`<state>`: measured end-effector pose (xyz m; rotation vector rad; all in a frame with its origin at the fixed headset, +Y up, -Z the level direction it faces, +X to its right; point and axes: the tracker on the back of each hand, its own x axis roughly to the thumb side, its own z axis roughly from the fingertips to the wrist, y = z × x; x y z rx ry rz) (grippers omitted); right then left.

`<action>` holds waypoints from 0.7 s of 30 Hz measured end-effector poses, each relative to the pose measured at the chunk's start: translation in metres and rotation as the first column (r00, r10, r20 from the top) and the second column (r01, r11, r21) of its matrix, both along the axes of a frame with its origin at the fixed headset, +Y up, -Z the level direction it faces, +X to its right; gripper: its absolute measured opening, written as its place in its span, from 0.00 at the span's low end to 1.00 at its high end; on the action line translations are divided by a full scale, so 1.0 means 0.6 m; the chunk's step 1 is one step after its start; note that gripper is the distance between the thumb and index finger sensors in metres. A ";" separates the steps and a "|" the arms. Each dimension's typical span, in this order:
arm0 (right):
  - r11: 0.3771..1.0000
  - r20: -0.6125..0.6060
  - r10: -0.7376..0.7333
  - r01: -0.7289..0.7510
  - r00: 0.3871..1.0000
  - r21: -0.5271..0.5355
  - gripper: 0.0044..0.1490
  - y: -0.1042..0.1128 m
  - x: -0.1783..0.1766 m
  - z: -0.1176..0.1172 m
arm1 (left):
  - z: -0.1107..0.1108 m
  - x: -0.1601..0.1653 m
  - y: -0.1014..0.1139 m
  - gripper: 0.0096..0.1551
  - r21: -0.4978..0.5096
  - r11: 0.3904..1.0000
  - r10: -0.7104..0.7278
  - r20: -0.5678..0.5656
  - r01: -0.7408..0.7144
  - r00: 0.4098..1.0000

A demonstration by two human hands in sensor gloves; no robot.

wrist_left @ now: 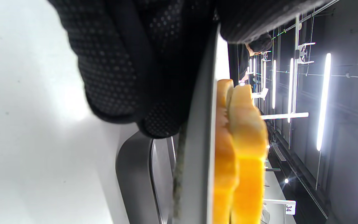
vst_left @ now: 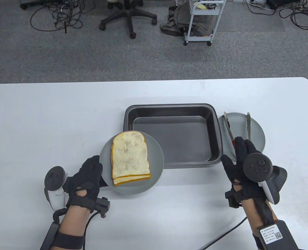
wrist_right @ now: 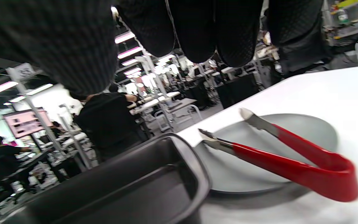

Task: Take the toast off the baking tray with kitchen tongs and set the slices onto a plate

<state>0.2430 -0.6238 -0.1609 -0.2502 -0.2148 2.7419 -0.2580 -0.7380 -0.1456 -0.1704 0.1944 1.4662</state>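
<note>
Two slices of toast point(vst_left: 130, 156) lie stacked on a grey plate point(vst_left: 156, 156) at the front left of the dark baking tray point(vst_left: 172, 135), whose floor is bare. My left hand point(vst_left: 98, 169) grips that plate's left rim. In the left wrist view the thumb point(wrist_left: 250, 18) lies over the plate's edge point(wrist_left: 200, 140) and the fingers point(wrist_left: 120, 77) under it, beside the toast point(wrist_left: 241, 140). Red-handled tongs point(wrist_right: 291, 161) rest on a second grey plate point(wrist_right: 315, 130) right of the tray. My right hand point(vst_left: 237, 153) hovers over their handle end with relaxed fingers point(wrist_right: 197, 31), apart from them.
The tongs' metal tips point(vst_left: 248, 126) point away from me across the second plate point(vst_left: 259, 135). The plate with the toast overlaps the tray's front left corner point(wrist_left: 135, 174). An office chair and a cart stand on the carpet beyond the table's far edge.
</note>
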 end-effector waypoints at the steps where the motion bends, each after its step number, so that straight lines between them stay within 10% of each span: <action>1: 1.000 -0.020 0.004 -0.003 1.000 0.023 0.51 0.001 -0.008 0.005 | 0.000 0.000 0.000 0.31 0.000 1.000 -0.002 0.000 0.002 1.000; 21: 0.967 -0.252 0.242 -0.212 0.937 0.142 0.51 -0.109 -0.108 0.061 | 0.000 -0.002 -0.001 0.31 -0.014 1.000 -0.003 -0.011 0.002 1.000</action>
